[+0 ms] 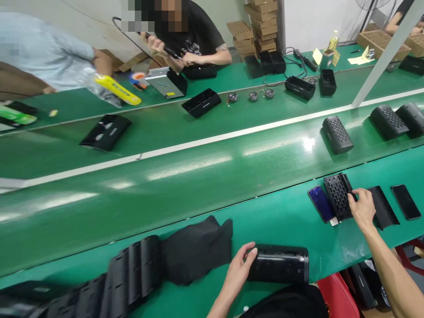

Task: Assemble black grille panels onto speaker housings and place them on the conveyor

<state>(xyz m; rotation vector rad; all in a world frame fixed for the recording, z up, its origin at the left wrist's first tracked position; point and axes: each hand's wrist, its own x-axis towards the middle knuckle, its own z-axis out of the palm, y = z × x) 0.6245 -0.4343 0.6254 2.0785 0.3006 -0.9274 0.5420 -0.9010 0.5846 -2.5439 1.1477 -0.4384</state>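
My left hand grips the left end of a glossy black speaker housing, which lies on its side at the near edge of the green bench. Over to the right, my right hand pinches the right edge of a black perforated speaker grille. A smooth curved black panel lies just right of that hand, partly behind it. Left of the housing is a crumpled black cloth, beside a row of black speaker shells standing close together.
A phone touches the grille's left side; another phone lies farther right. Past the bench runs a green conveyor belt carrying a speaker. Across it, a person handles a tool. A grey post rises at right.
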